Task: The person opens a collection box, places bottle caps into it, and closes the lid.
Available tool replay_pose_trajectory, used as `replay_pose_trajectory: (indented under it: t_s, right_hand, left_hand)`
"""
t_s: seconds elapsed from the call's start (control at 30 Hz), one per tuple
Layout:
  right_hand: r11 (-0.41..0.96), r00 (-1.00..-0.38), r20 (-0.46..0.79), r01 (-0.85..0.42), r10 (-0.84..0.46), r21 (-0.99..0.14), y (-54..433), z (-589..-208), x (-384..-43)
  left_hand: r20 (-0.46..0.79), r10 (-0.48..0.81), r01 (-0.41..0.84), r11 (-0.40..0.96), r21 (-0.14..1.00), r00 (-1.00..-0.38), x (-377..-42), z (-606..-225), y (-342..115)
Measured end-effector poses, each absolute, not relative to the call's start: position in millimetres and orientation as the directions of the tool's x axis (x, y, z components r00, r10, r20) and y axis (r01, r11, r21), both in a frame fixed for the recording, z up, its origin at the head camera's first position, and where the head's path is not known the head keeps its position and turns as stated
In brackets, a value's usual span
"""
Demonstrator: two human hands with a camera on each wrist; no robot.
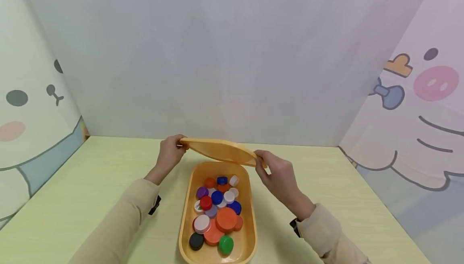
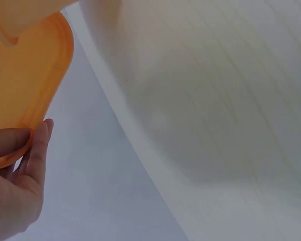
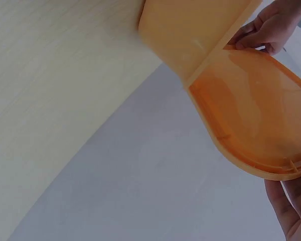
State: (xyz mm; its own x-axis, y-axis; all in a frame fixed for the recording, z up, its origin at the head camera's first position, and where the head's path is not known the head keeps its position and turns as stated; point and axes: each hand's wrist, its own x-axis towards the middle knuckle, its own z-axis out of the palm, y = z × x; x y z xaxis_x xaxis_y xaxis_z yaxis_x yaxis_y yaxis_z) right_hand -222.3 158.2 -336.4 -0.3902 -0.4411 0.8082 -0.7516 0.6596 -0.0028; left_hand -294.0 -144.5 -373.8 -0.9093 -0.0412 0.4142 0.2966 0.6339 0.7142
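An orange oblong plastic lid (image 1: 221,150) is held up, tilted, over the far end of a matching orange box (image 1: 253,223). My left hand (image 1: 171,151) pinches one end of the lid; in the left wrist view its thumb and fingers (image 2: 37,150) grip the rim. At the other end my right hand (image 1: 280,175) pinches the rim, and the right wrist view shows the lid's underside (image 3: 261,110) between both hands. Inside the box lie many loose bottle caps, among them a green cap (image 1: 226,245), a black cap (image 1: 196,241) and a large red-orange cap (image 1: 226,219).
The box stands on a pale wood-grain table (image 1: 304,223) close to its front edge. A plain light curtain (image 1: 232,62) rises behind the table. Cartoon-printed sheets (image 1: 417,135) hang at both sides.
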Motion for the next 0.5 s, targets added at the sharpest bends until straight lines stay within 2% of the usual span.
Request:
replay_pose_trajectory:
  t_s: [0.2,0.33,0.43,0.5]
  right_hand:
    - [0.582,-0.349,0.783,-0.813,-0.515,0.021,155,-340,-211]
    - [0.538,-0.300,0.758,-0.839,-0.579,0.079,151,-345,-204]
    - [0.508,-0.257,0.739,-0.851,-0.623,0.132,147,-349,-200]
    - [0.489,-0.233,0.728,-0.858,-0.645,0.159,144,-351,-198]
  left_hand:
    - [0.282,0.006,0.237,0.558,0.795,-0.959,-290,-374,-148]
    - [0.163,0.063,0.175,0.403,0.899,-0.985,-291,-375,-150]
    - [0.052,0.106,0.080,0.277,0.958,-0.993,-291,-375,-150]
    - [-0.014,0.110,0.014,0.253,0.967,-0.994,-291,-376,-147]
